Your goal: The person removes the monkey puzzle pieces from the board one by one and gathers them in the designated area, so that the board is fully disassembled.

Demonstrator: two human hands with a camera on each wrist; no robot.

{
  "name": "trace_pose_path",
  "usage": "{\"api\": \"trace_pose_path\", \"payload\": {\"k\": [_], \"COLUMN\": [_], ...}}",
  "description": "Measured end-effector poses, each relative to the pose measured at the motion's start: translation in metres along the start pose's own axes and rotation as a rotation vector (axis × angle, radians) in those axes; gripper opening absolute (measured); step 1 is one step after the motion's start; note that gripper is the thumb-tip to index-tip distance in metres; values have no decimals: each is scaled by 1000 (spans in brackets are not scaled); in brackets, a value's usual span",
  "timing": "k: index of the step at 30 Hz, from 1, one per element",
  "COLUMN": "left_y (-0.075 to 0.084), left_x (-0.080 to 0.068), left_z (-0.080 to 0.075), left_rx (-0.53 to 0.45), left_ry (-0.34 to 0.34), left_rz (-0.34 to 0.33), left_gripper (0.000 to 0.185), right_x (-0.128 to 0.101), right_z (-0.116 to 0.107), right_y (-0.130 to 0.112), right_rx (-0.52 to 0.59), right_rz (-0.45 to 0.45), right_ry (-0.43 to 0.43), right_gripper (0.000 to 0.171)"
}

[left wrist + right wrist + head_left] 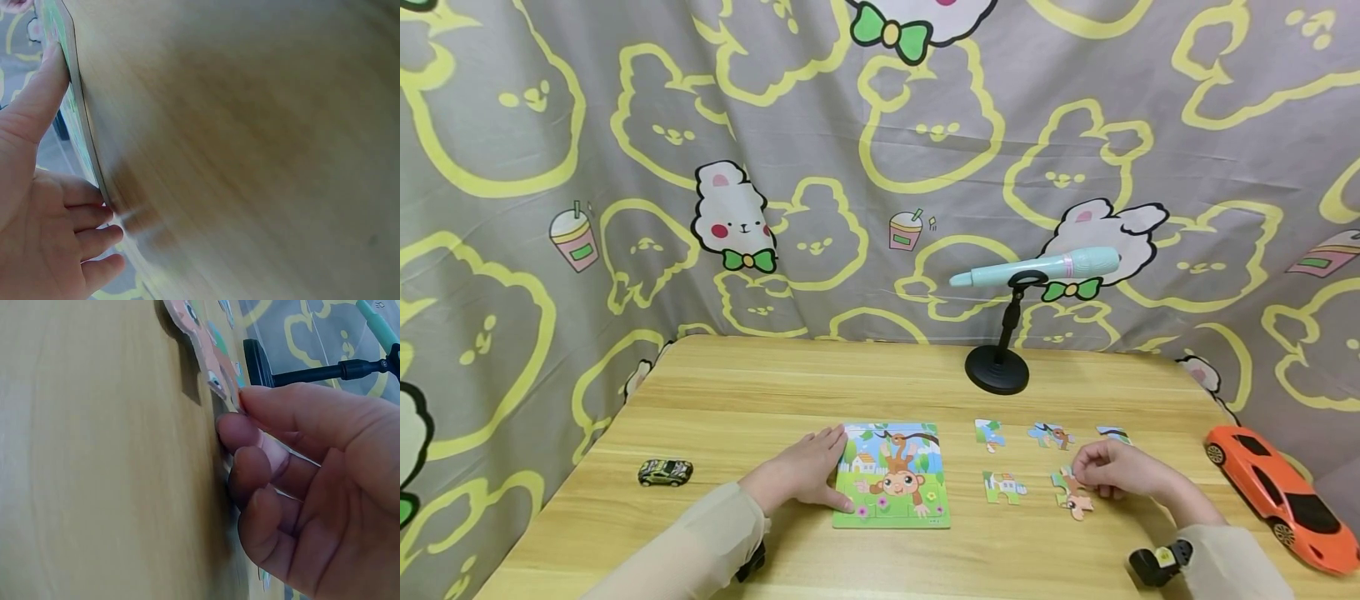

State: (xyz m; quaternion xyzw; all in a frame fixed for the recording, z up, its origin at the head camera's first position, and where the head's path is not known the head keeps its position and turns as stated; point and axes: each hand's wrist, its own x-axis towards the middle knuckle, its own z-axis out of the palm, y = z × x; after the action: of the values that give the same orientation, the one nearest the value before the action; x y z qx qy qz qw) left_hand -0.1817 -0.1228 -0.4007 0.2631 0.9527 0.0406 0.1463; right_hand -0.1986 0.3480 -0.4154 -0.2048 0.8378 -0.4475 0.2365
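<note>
The left hand (801,475) is laid flat on the desk (760,392), its straight fingers (37,94) pressed against the left edge of the monkey puzzle board (892,477). The right hand (1120,468) is curled over a loose puzzle piece (1070,492), which is pinched at its edge between thumb and fingers (250,434) and lies on the desk to the right of the board. Four more pieces (1004,487) are scattered just beside it. A teal pen on a black stand (1000,367) is seen behind them, an orange toy car (1281,496) at the far right, and a small dark toy car (665,472) at the left.
</note>
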Motion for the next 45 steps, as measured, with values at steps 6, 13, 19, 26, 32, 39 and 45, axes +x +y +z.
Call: {"api": "trace_pose_path", "payload": {"k": [6,13,19,26,32,39,45], "left_y": [1,1,1,0,0,1,1], "left_x": [0,0,-1,-1,0,0,0], "left_z": [0,0,0,0,0,0,0], "left_rx": [-9,-12,-23,-25,-27,-18,-4], "left_ry": [-2,-1,-2,0,-2,-4,-3], "left_rz": [-1,-5,-3,-1,0,-2,-4], "left_gripper": [102,102,101,101,102,102,102], "right_x": [0,1,2,11,27,54,76], "right_z": [0,2,1,1,9,30,55], "right_y": [-1,-5,-9,-19,-41,-64,-82], "right_rx": [-9,-39,-43,-31,-98,-189,-247], "right_rz": [-14,12,8,-76,-73,-139,-232], "right_ry": [-6,22,34,78,130,149,134], "right_gripper": [13,11,10,13,20,17,13]}}
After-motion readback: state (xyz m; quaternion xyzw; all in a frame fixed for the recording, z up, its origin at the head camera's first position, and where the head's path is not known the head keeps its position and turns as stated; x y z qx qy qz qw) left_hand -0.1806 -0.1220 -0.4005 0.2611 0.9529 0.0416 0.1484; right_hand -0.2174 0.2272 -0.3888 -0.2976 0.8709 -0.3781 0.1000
